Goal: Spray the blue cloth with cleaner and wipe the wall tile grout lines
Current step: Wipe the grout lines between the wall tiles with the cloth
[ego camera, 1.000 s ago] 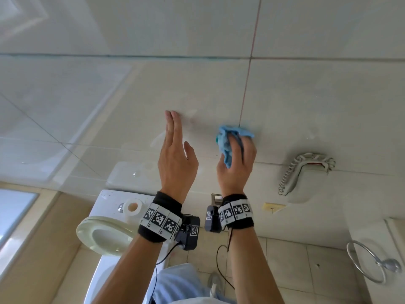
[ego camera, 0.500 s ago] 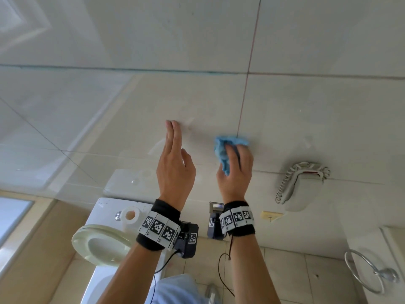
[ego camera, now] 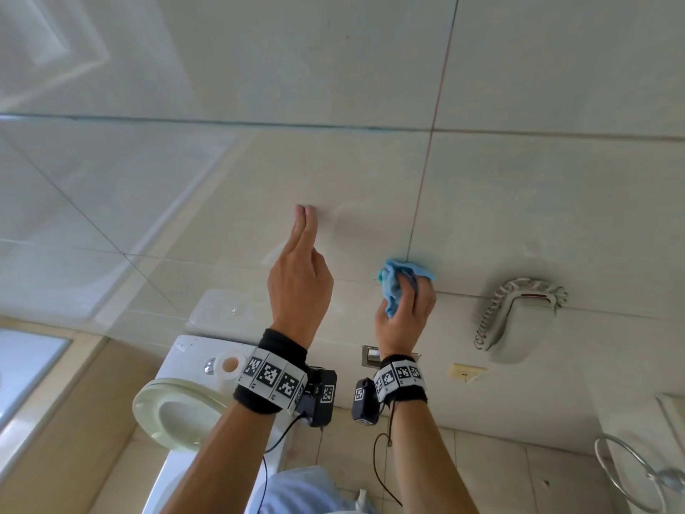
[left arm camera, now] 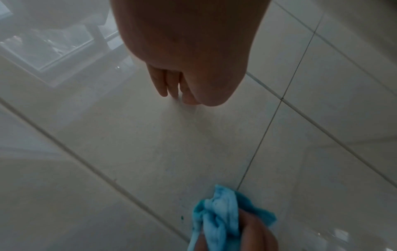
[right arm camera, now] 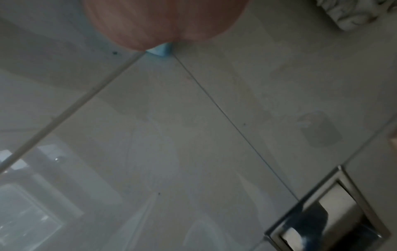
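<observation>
Since the earlier frames the blue cloth (ego camera: 398, 287) has been carried down the vertical grout line (ego camera: 426, 168) and is now pressed where that line meets the horizontal joint; the left hand (ego camera: 298, 287) is seen in much the same place on the tile as before. The cloth is bunched into a wad and gripped by the right hand (ego camera: 406, 313), fingers curled over it, its upper folds flattened against the wall tile (ego camera: 519, 202). It is judged light, soft and limp, so pressure has to be supplied by the fingertips behind it; a firm bunched hold near the middle, as seen, is judged best, since loose edges would trail. Whether it is damp cannot be told. No spray bottle is seen in any view. The left hand is held with fingers straight and together, their tips on or very near the tile left of the grout line; nothing is held in it. Glossy tile is likely slick, so a slip of the bracing hand is possible. Further out, a toilet (ego camera: 174, 413) with its seat down stands below, a roll of tissue (ego camera: 230, 369) resting on the cistern; what is in the bowl cannot be made out. A wall-mounted hair dryer with coiled cord (ego camera: 519, 309) hangs to the right, a towel ring (ego camera: 626, 476) lower right.
</observation>
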Action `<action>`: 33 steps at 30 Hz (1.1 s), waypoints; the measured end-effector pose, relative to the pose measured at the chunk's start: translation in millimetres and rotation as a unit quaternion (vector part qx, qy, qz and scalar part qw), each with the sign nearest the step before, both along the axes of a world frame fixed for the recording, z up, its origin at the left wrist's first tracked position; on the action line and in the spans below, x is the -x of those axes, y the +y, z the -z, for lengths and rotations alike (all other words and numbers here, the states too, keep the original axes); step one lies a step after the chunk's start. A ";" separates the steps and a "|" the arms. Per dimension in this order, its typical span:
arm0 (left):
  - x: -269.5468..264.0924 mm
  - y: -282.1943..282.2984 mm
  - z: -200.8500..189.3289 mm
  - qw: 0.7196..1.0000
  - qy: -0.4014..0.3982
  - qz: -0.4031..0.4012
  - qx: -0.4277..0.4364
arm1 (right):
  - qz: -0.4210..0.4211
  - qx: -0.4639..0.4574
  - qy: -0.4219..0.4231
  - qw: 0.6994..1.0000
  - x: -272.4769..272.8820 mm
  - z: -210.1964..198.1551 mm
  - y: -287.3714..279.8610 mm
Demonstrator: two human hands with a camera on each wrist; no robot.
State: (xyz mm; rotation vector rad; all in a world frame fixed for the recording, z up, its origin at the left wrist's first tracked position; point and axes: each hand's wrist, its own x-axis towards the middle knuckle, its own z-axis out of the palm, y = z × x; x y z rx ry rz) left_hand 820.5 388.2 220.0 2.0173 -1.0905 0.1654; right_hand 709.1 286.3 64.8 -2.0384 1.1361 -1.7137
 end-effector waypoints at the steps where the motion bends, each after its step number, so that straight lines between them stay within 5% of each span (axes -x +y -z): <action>1: 0.4 0.1 0.0 1.000 0.000 0.002 -0.002 | 0.000 -0.007 0.005 1.000 -1.0 3.7 1.6; 17: -0.4 0.9 1.0 1.000 -0.010 -0.002 0.001 | -0.005 -0.053 0.021 0.998 -14.2 8.6 14.9; 23: 4.7 -1.8 -10.7 1.000 -0.020 -0.023 0.001 | -0.041 0.056 -0.020 0.997 -23.6 -83.6 2.8; 29: -4.8 1.4 -35.3 0.997 -0.036 -0.040 0.057 | 0.009 0.102 -0.163 0.981 -12.1 -205.7 -17.5; 33: -11.8 -1.8 -45.2 0.995 -0.044 -0.044 0.078 | 0.014 0.106 -0.184 0.977 -12.2 -231.4 -19.5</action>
